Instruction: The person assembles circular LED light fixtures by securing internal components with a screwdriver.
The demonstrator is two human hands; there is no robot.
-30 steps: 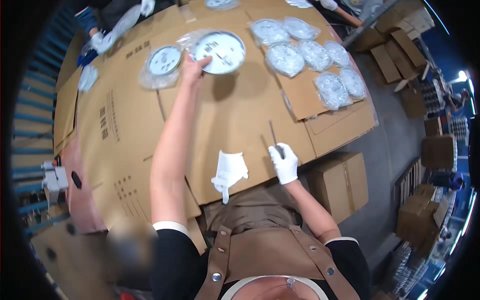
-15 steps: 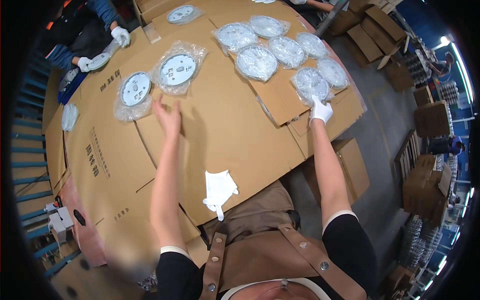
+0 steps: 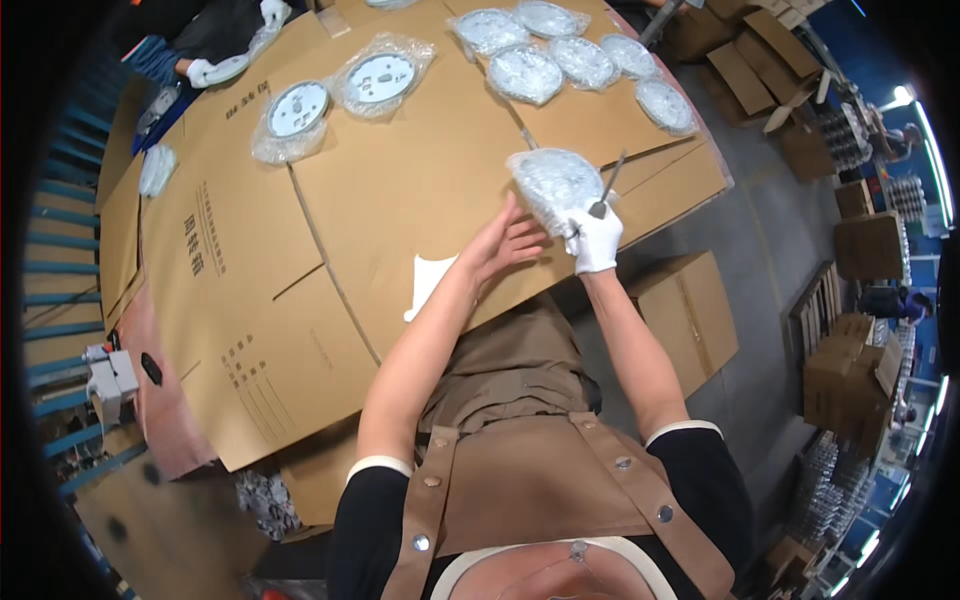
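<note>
My right hand (image 3: pixel 596 238), in a white glove, grips a round disc in clear bubble wrap (image 3: pixel 558 185) by its near right edge, raised and tilted over the cardboard. A slim dark rod-like tool (image 3: pixel 610 190) sticks up from the same hand; its exact kind is hard to make out. My left hand (image 3: pixel 505 243) is bare, its fingers spread just left of the wrapped disc, holding nothing. A white glove (image 3: pixel 430 283) lies on the cardboard (image 3: pixel 390 215), partly covered by my left forearm.
Several wrapped discs (image 3: pixel 525 74) lie at the far right. Two grey discs (image 3: pixel 297 108) rest on opened wrap farther left. At the far left a co-worker's gloved hand (image 3: pixel 200 73) holds another disc. A cardboard box (image 3: pixel 690 310) stands below the table's right edge.
My right hand has lifted a wrapped disc from the right-hand group and brought it nearer and left. My left hand has moved from the unwrapped discs toward it. The view has shifted.
</note>
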